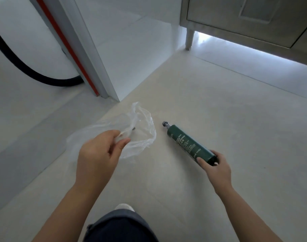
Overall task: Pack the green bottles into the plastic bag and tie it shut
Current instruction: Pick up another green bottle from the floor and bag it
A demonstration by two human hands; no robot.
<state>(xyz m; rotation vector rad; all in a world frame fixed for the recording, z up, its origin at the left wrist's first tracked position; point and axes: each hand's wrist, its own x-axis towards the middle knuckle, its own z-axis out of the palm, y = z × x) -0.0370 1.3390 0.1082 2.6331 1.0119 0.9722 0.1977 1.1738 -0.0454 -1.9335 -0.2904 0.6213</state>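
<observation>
A clear plastic bag [142, 130] hangs crumpled above the pale floor, its mouth partly spread toward the right. My left hand [98, 154] pinches its near edge between thumb and fingers. A dark green bottle [187, 141] with white lettering and a small grey neck points up and left. My right hand [217, 169] grips it by the base, to the right of the bag. The bottle's neck is a short gap away from the bag's mouth. Only this one green bottle shows.
A door frame with a red strip [76, 55] and a black hose [27, 69] stand at the back left. A steel cabinet on legs [245, 20] is at the back right. My knee in dark trousers [121, 226] is at the bottom.
</observation>
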